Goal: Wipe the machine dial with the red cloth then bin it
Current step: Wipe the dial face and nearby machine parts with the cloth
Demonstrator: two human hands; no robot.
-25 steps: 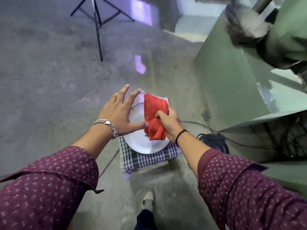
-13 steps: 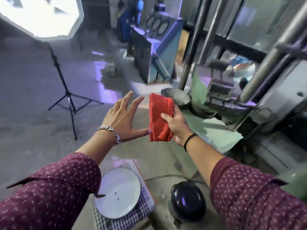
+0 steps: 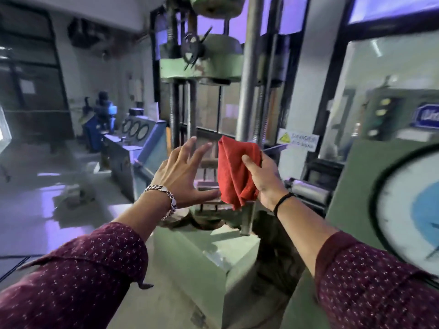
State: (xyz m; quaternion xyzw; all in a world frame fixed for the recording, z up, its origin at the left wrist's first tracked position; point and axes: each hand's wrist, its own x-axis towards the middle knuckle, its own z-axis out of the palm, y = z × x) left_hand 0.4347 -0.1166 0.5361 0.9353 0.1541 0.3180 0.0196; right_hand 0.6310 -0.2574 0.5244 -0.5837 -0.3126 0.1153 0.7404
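My right hand (image 3: 263,179) grips a folded red cloth (image 3: 234,172) and holds it upright at chest height in the middle of the view. My left hand (image 3: 184,176) is open beside it, fingers spread, with the thumb tip touching the cloth's lower left edge. A large round white machine dial (image 3: 411,207) with a black rim and a blue patch sits on a green cabinet at the right edge, partly cut off and blurred. The cloth is well to the left of the dial and apart from it. No bin is in sight.
A tall green testing machine (image 3: 202,65) with steel columns stands straight ahead, its green base (image 3: 204,252) below my hands. A blue console with three small gauges (image 3: 135,130) is at the left. A yellow warning sign (image 3: 298,140) hangs behind the cloth. Grey floor lies to the left.
The view has swung up from the floor, plate and black pot to the machines. Both hands keep the same pose, the right still holding the cloth. The big dial has come into view.
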